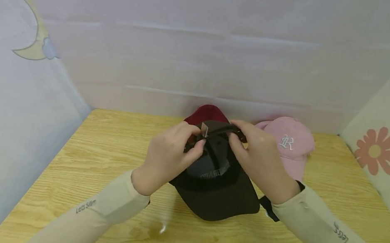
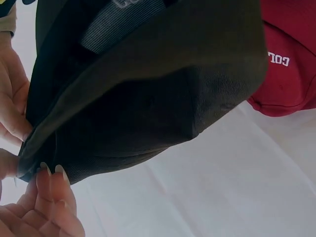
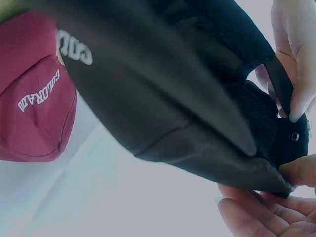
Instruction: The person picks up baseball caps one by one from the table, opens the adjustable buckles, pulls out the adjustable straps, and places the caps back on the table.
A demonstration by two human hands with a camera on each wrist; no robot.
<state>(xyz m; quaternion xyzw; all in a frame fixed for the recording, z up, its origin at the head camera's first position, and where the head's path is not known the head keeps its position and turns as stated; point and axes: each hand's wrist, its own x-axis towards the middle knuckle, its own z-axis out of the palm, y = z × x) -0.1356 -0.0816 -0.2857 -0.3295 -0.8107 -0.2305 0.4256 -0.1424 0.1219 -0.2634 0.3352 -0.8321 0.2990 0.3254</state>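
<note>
Black brimmed fabric cap point(image 1: 216, 188): pinched by fingers of left hand point(image 1: 171, 146) and right hand point(image 1: 261, 153); in head view, partly hiding red fabric cap point(image 1: 206, 114).

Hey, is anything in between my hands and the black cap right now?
Nothing visible: your left hand and right hand both pinch the black cap directly. The red cap is behind it, not in between.

Soft, dim light fills the head view, with white glare low on the table point(image 1: 110, 159). Inside the black cap point(image 2: 148, 108), shadow nears black; in the right wrist view, the pale backdrop point(image 3: 123, 202) washes out and the cap's closest fabric blurs.
</note>
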